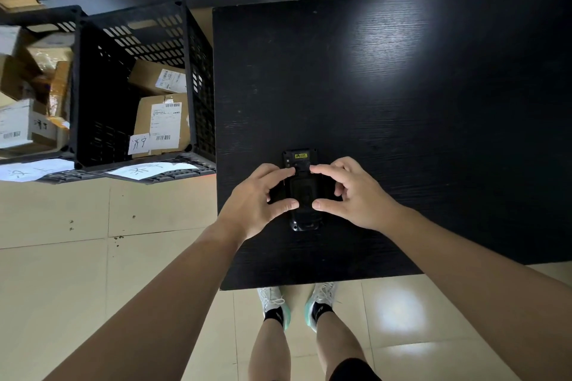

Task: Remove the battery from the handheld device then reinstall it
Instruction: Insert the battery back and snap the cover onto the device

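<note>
Device: handheld device (305, 192), back-up on table (402, 102).
Left hand (257, 201): fingers curled, gripping its left edge.
Right hand (356, 195): fingers curled, gripping right edge.

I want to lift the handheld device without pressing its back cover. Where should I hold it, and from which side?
Probably by its two long edges near the middle, coming from above. The handheld device lies flat on the table, long and narrow, so thumb and fingers can span it. The left hand and right hand flank it there.
</note>
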`<state>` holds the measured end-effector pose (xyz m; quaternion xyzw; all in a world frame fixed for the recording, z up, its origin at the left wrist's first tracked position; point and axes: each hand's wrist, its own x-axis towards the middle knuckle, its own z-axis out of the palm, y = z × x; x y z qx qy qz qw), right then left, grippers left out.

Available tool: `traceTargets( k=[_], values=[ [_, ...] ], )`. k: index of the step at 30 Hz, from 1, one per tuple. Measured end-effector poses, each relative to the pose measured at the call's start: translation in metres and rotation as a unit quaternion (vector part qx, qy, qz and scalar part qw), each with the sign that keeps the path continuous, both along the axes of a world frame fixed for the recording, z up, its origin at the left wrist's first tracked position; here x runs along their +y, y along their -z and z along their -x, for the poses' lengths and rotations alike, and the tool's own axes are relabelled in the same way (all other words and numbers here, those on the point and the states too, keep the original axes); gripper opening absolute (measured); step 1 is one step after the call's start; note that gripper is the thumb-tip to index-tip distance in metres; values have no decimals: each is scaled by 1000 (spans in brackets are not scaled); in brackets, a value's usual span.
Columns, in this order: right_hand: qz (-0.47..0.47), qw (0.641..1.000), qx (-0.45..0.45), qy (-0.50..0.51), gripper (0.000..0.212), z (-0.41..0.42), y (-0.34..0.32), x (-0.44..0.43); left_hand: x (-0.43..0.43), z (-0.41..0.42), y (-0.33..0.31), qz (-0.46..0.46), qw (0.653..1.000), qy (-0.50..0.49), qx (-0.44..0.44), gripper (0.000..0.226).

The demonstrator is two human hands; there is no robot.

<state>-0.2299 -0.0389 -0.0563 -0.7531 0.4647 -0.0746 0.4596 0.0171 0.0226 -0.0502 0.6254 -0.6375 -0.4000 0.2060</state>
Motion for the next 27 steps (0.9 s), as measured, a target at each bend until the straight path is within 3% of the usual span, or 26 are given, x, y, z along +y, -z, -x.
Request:
traceTargets(
  k=[22, 27],
  values=[
    [-42, 996, -27, 76, 60, -6, 0, 2, -6, 0, 3, -49, 998, -18, 33, 45],
    [-41, 995, -34, 88, 57, -7, -2, 4, -1, 9, 3, -62, 990, -84, 97, 44]
  ],
)
